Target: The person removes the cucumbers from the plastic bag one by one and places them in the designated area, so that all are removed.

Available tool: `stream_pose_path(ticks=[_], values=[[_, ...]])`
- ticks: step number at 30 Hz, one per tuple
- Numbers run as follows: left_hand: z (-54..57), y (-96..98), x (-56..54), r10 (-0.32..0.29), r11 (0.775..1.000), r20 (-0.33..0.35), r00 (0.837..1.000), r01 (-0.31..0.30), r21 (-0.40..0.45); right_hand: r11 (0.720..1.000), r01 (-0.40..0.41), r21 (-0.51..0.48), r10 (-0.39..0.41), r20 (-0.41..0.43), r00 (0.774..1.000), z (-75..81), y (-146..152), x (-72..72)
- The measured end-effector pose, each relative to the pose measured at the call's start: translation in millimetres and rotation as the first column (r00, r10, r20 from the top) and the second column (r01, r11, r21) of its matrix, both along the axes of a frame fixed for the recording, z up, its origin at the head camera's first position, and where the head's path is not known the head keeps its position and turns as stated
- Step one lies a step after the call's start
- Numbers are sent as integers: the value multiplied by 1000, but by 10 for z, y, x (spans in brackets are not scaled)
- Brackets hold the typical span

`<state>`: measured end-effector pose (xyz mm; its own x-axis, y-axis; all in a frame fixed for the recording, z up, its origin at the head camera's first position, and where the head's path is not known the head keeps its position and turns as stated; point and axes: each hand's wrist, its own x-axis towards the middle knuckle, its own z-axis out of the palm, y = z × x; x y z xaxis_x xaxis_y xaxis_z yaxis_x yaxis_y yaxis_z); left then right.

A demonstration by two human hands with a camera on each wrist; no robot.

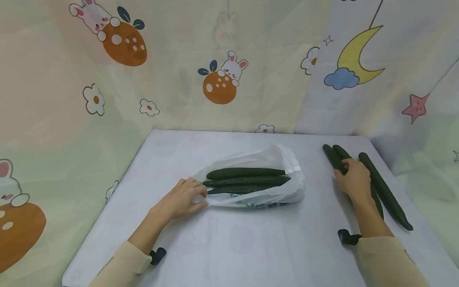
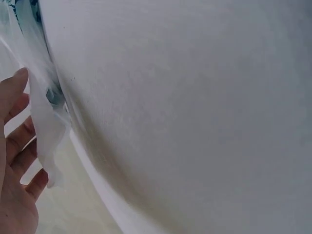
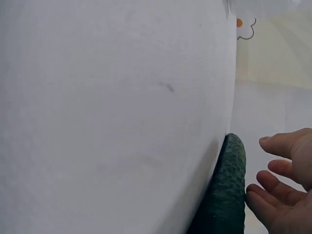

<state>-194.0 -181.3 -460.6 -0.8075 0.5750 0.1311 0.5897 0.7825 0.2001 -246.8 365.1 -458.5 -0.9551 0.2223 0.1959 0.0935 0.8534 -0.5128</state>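
Note:
A thin white plastic bag (image 1: 292, 195) lies on its side with its mouth to the left; three dark green cucumbers (image 1: 245, 172) are in it, side by side. My left hand (image 1: 184, 197) is at the bag's mouth, its fingertips touching the loose edge; in the left wrist view the fingers are spread and slightly bent beside the film (image 2: 46, 126). My right hand (image 1: 353, 179) is over two cucumbers on the right, partly covering them, thumb and fingers apart. The right wrist view shows the fingers beside one bumpy cucumber (image 3: 226, 190). A third cucumber (image 1: 385, 191) lies just right of this hand.
A white-covered table (image 1: 229, 243) bears everything. Cloth with cartoon prints (image 1: 179, 79) hangs behind it and along both sides. The loose cucumbers lie slanting near the table's right edge. A small black device (image 1: 348, 237) is worn at each wrist.

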Motion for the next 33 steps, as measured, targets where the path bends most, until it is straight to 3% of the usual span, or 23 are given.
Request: stream_pose_path(ticks=[8,16,21,33], values=[[-25,-11,39,2,1000,36,999,-3,15,1000,-29,-5,28,-75,997,103,-111,57],[-88,-41,74,5,999,87,996,-10,48,999,-41,-16,38,-119,992,318,-291,89],[-121,-55,63,23,998,132,991,-31,59,999,-41,-12,39,-139,990,436,-384,123],[-133,-44,34,9,999,153,988,-15,38,995,-99,-11,95,-172,980,688,-600,205]])
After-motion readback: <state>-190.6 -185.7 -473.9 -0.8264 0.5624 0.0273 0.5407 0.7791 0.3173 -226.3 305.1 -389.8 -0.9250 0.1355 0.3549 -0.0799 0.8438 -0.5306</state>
